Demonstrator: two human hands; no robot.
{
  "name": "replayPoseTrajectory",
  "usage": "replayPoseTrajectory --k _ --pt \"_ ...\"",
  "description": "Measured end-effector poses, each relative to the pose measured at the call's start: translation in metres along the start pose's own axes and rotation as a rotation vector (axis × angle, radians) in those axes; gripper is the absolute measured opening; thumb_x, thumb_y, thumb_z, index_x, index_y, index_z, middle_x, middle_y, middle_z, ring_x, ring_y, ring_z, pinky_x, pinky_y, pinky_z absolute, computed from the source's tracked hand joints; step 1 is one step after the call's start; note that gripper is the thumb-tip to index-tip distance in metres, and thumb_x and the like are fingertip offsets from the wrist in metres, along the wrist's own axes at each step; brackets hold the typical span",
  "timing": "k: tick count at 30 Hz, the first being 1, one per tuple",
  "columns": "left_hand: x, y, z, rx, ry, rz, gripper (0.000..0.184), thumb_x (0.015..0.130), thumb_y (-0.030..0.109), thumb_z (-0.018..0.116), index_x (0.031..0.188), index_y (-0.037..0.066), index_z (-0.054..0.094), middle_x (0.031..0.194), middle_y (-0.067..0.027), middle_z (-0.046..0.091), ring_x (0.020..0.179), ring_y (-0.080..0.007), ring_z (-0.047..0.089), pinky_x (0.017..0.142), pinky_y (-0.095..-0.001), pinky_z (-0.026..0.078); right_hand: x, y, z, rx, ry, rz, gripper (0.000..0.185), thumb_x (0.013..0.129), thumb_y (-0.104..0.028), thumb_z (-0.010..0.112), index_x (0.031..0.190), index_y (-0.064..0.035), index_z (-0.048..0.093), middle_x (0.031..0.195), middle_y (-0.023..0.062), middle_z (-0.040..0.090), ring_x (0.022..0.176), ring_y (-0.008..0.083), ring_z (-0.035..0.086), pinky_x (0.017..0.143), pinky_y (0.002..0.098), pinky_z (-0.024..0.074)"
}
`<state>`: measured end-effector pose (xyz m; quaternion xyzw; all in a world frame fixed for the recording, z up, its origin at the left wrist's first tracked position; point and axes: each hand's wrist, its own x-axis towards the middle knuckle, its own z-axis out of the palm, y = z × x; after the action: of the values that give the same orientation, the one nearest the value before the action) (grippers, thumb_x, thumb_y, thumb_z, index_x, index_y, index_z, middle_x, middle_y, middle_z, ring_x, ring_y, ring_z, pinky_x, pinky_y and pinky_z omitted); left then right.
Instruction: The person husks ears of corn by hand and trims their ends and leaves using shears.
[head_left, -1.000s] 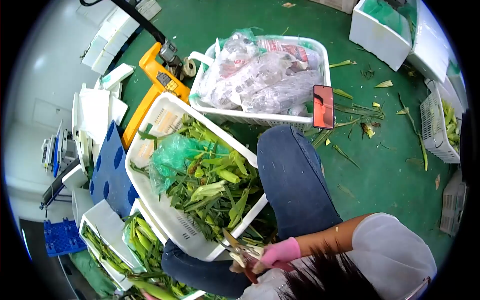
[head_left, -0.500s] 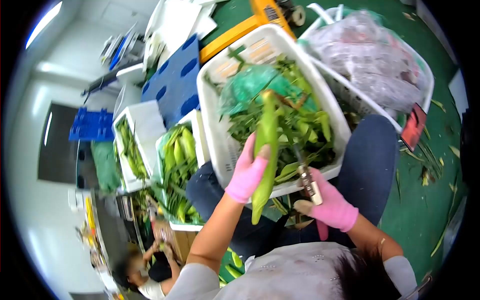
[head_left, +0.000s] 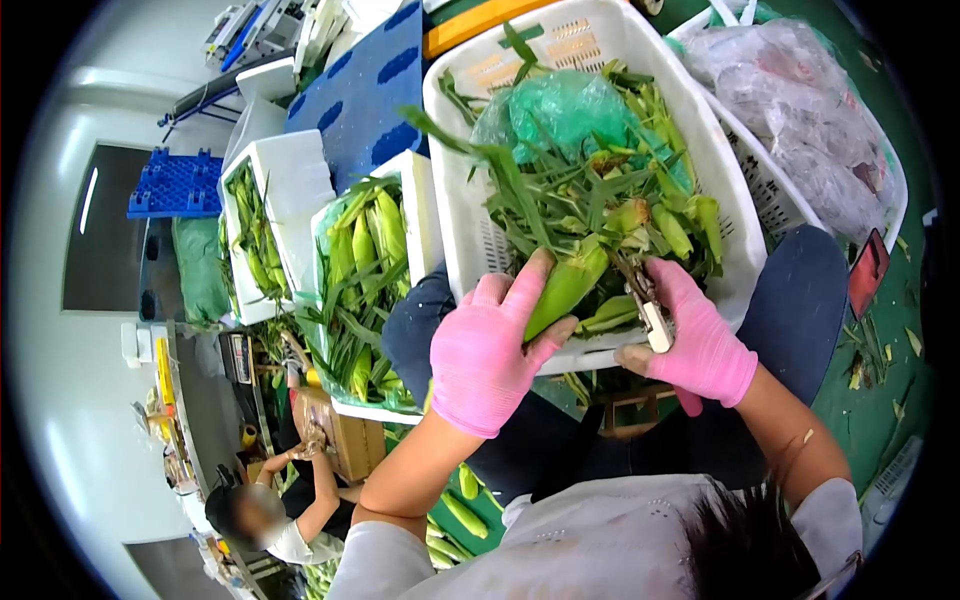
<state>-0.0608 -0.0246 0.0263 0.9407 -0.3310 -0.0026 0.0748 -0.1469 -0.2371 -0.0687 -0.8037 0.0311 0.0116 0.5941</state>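
From where I stand, the left grip (head_left: 485, 350) is wrapped around a husked-green ear of corn (head_left: 568, 285), fingers along its far side and thumb on the near one, while the right grip (head_left: 705, 345) is closed around the pale handles of a pair of shears (head_left: 655, 325). How far the blades are parted I can't tell; the leaves crowd them. To cut well here, I'd say, hold the ear steady and low on its body, keep the left fingertips behind the line of the cut, and bring the blades square to the end being trimmed — the thin gloves would not do much against a slip. A short, firm squeeze would be kinder to the ear than sawing or twisting, and a loose leaf could easily foul the jaws. The ear sits inside the left grip, tilted, with its far end poking out past the fingers towards the shears, which are just beside it. Under and beyond both lies a heap of leaves and husks (head_left: 570, 190) in a large white crate (head_left: 455, 200), a green plastic bag (head_left: 560, 110) resting at its far side. Off to the left stands a foam box (head_left: 420, 200) of more green ears; to the right, another crate (head_left: 755, 145) full of clear bags (head_left: 800, 110), with a phone (head_left: 868, 275) by its near edge — and, further off on the left, a co-worker (head_left: 310, 545) is bent over something too small to make out.
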Motion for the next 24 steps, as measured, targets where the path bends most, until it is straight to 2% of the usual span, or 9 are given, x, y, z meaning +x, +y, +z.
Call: replayPoseTrajectory --k 2,4,7,10,11,15,18,22,24 --pt "-0.005 -0.009 0.0 0.091 0.004 0.089 0.068 0.08 0.035 0.08 0.142 0.018 0.055 0.091 -0.0116 0.059 0.082 -0.0315 0.064 0.069 -0.0415 0.052 0.002 -0.005 0.008 0.157 0.006 -0.001 0.092 0.07 -0.027 0.087 0.142 0.0052 0.04 0.134 0.0236 0.051 0.122 0.0351 0.054 0.106 0.0419 0.0434" --pt "-0.01 -0.014 0.0 0.089 0.003 0.09 0.067 0.079 0.035 0.08 0.14 0.019 0.057 0.092 -0.01 0.059 0.082 -0.0304 0.064 0.07 -0.041 0.052 0.006 -0.009 0.018 0.292 0.019 0.011 0.081 0.074 -0.023 0.084 0.139 0.0033 0.045 0.124 0.0194 0.059 0.112 0.029 0.059 0.098 0.0395 0.0479" --pt "-0.012 -0.026 -0.003 0.065 -0.004 0.046 0.068 0.078 0.034 0.082 0.14 0.017 0.058 0.096 -0.01 0.062 0.084 -0.0331 0.064 0.072 -0.041 0.053 0.01 -0.028 0.001 0.193 -0.174 0.165 0.058 0.078 -0.02 0.081 0.125 0.0019 0.056 0.101 0.0107 0.065 0.089 0.0201 0.062 0.082 0.0345 0.0522" --pt "-0.02 -0.048 0.004 -0.357 0.007 -0.021 0.066 0.081 0.03 0.082 0.139 0.012 0.058 0.111 -0.0125 0.066 0.094 -0.0372 0.065 0.08 -0.0391 0.055 0.003 -0.033 -0.001 0.362 -0.175 0.278 0.036 0.08 -0.017 0.077 0.108 0.0002 0.062 0.083 0.0034 0.061 0.073 0.0121 0.057 0.067 0.0298 0.05" --pt "-0.023 -0.057 0.008 -0.672 -0.092 -0.12 0.068 0.087 0.03 0.079 0.143 0.003 0.051 0.126 -0.0129 0.065 0.109 -0.0327 0.065 0.094 -0.0353 0.052 -0.003 -0.036 -0.001 0.563 -0.142 0.402 0.026 0.08 -0.015 0.076 0.097 -0.0009 0.062 0.079 0.0012 0.06 0.071 0.0083 0.055 0.064 0.0266 0.0475" --pt "-0.025 -0.047 0.002 -1.254 -0.177 -0.257 0.082 0.092 0.04 0.073 0.149 -0.006 0.036 0.135 -0.0106 0.054 0.124 -0.0178 0.05 0.109 -0.0326 0.039 -0.027 -0.039 0.002 0.911 -0.364 0.445 0.049 0.085 -0.015 0.073 0.127 -0.0009 0.052 0.091 0.0028 0.063 0.073 0.0114 0.058 0.069 0.0267 0.0519" --pt "-0.026 -0.051 0.007 -1.356 -0.316 -0.275 0.082 0.092 0.041 0.073 0.15 -0.004 0.037 0.137 -0.0108 0.052 0.125 -0.0181 0.049 0.109 -0.032 0.038 -0.038 -0.041 0.019 0.997 -0.467 0.396 0.056 0.088 -0.01 0.072 0.137 -0.0036 0.045 0.106 0.003 0.058 0.091 0.0107 0.057 0.08 0.0262 0.0504" --pt "-0.024 -0.052 0.013 -1.339 -0.54 -0.161 0.082 0.092 0.042 0.073 0.149 -0.004 0.037 0.137 -0.0094 0.053 0.126 -0.0178 0.049 0.109 -0.0318 0.037 -0.026 -0.046 0.015 0.814 -0.417 0.239 0.05 0.085 -0.008 0.074 0.129 -0.0047 0.049 0.103 0.0026 0.057 0.09 0.0095 0.054 0.078 0.026 0.0483" --pt "-0.023 -0.047 0.012 -1.45 -0.582 -0.177 0.09 0.086 0.053 0.076 0.145 -0.003 0.041 0.123 -0.0129 0.06 0.111 -0.0212 0.058 0.099 -0.034 0.046 -0.018 -0.045 0.009 0.805 -0.408 0.148 0.04 0.082 -0.005 0.074 0.118 -0.0032 0.055 0.09 0.0011 0.06 0.077 0.009 0.056 0.069 0.0256 0.0493"
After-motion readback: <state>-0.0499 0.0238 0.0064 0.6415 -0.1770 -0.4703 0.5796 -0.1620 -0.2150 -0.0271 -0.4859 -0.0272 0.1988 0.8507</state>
